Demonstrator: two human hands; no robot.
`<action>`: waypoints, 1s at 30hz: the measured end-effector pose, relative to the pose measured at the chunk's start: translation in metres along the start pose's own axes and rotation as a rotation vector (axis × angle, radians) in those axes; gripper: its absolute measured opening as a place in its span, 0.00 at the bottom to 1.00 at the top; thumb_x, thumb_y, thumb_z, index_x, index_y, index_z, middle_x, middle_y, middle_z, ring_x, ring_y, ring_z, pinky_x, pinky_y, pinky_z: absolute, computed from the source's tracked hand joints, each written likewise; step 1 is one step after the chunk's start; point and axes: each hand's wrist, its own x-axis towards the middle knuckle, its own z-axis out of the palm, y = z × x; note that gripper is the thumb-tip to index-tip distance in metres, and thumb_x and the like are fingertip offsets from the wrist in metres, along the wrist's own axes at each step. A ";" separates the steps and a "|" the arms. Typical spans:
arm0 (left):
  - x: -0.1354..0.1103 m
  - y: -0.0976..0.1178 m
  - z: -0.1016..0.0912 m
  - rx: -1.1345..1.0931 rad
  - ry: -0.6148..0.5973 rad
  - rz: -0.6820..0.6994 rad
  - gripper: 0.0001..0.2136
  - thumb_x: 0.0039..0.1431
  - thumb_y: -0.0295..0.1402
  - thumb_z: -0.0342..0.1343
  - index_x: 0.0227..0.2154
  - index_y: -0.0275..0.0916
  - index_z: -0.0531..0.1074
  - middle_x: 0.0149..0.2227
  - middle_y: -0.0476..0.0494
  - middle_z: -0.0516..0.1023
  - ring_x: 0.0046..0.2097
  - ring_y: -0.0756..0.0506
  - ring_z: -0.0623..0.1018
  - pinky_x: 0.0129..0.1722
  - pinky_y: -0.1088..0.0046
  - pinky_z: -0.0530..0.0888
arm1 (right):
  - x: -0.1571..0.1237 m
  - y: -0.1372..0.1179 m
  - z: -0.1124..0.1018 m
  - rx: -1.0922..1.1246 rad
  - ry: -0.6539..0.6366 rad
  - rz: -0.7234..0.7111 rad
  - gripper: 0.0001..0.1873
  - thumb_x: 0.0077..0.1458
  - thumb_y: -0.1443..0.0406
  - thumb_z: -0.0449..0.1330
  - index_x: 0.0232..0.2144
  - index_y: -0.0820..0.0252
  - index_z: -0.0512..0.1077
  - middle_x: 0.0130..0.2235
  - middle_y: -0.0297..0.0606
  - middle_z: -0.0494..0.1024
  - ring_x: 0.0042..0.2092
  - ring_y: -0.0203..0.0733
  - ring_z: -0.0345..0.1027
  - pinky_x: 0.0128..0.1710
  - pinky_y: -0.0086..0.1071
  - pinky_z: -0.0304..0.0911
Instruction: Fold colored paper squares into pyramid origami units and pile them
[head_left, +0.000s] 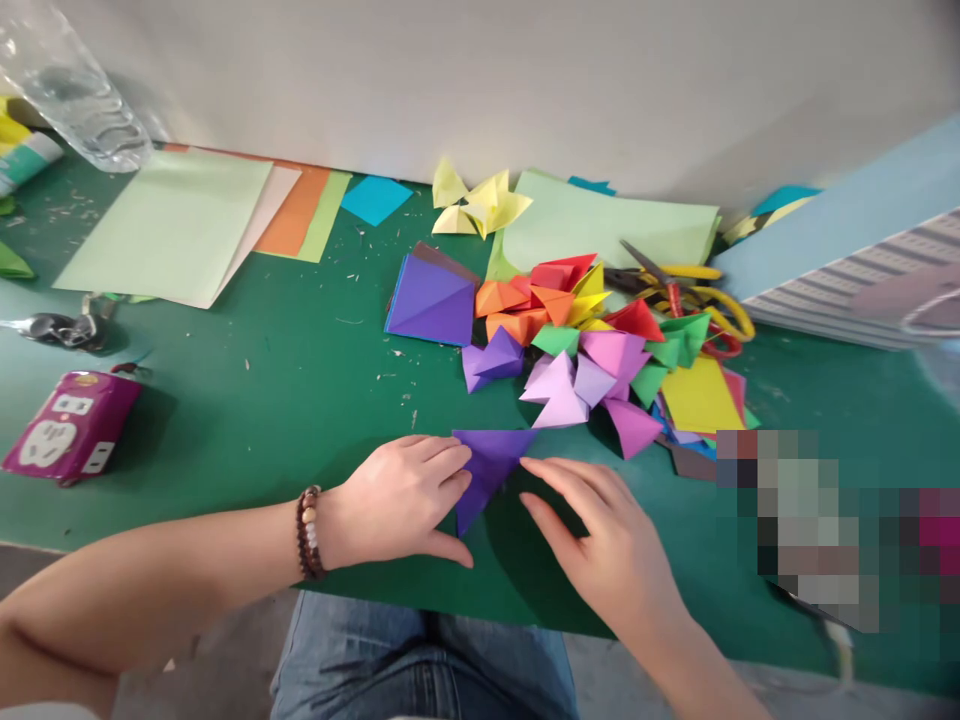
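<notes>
A purple paper folded into a triangle point(487, 470) lies on the green table in front of me. My left hand point(405, 495) rests on its left side, fingers stretched out on the paper and thumb apart. My right hand point(600, 530) is at its right edge, index fingertip at or near the fold and thumb spread away, with nothing gripped between them. Just beyond are a folded purple piece point(493, 360) and several folded pieces in pink, lilac point(559, 390), orange point(517, 305), red and green. A stack of square papers with purple on top point(433, 300) lies behind my left hand.
Scissors with yellow handles point(697, 285) lie behind the folded pieces. Yellow square paper point(701, 395) lies at right. Pale green sheets point(172, 225), a plastic bottle point(71, 85), keys point(64, 328) and a magenta box point(71, 425) are at left. A wall point(450, 80) stands behind the table.
</notes>
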 end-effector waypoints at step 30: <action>0.000 0.051 0.007 0.390 -0.052 -0.094 0.41 0.53 0.61 0.50 0.47 0.19 0.74 0.49 0.20 0.75 0.49 0.31 0.77 0.47 0.60 0.73 | 0.031 -0.009 0.013 0.294 -0.026 0.059 0.06 0.58 0.69 0.58 0.35 0.54 0.74 0.31 0.34 0.77 0.33 0.36 0.71 0.32 0.30 0.70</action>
